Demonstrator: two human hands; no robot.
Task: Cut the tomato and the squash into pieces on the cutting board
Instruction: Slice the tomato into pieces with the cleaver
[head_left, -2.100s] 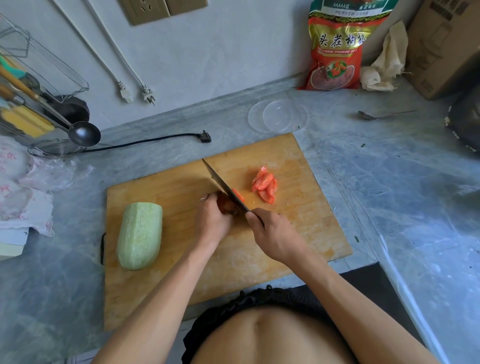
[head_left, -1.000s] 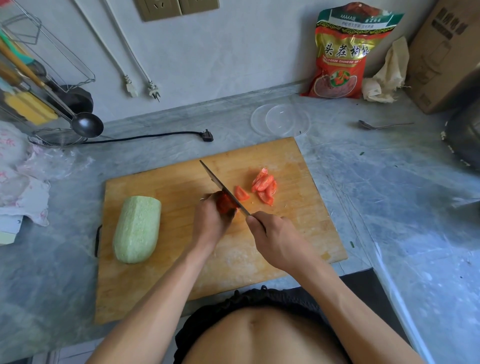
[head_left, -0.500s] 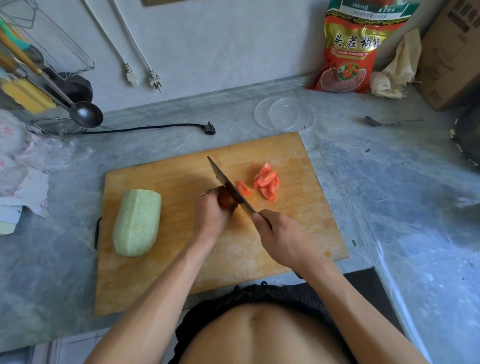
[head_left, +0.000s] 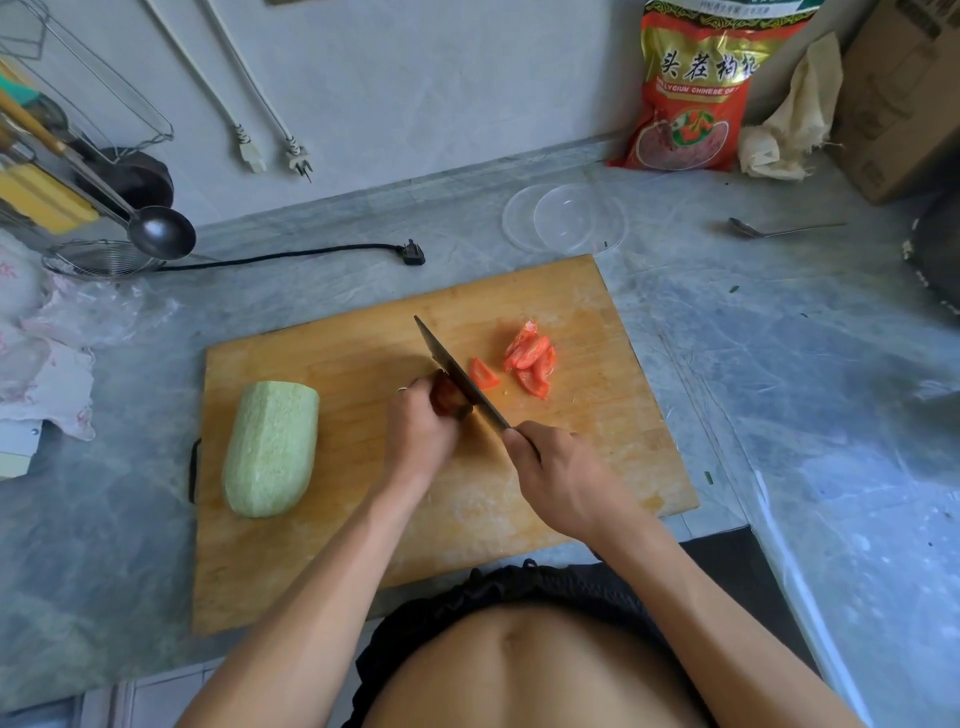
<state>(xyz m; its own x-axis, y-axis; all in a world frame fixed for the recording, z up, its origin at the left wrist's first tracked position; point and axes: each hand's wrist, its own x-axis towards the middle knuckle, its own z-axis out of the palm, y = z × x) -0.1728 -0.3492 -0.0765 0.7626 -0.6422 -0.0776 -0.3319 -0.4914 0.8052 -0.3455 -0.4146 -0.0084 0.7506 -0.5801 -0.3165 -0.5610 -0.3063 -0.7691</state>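
While gripped, tomato (head_left: 447, 397) mid-board, squash (head_left: 271, 448) near left edge.

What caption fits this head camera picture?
Left hand steadies tomato while right hand slices with cleaver; squash waits.

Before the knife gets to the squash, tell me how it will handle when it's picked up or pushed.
The squash looks peeled, so it is probably damp and a bit slippery. It lies on its rounded side on the cutting board, so a sideways push may roll it. It looks thick and solid, likely stiff and fairly heavy.
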